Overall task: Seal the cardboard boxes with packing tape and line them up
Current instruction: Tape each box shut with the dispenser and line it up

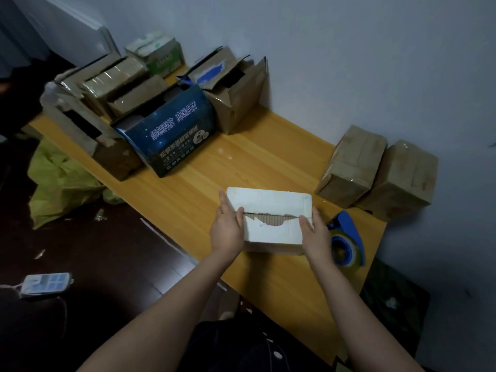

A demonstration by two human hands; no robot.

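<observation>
The only camera sits on the person's head, up above and behind the left hand point(226, 232) and the right hand point(315, 233), and looks forward and down from close by, so the white box point(271, 208) they hold is in the middle and the table point(241, 157) runs on past them to the wall point(349, 63).

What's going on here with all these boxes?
A person grips a white box with the left hand and right hand on the table. Its torn top seam shows no tape yet. A blue tape dispenser lies alongside. A taped brown box and its twin sit side by side near the wall; more boxes are heaped farther back.
</observation>
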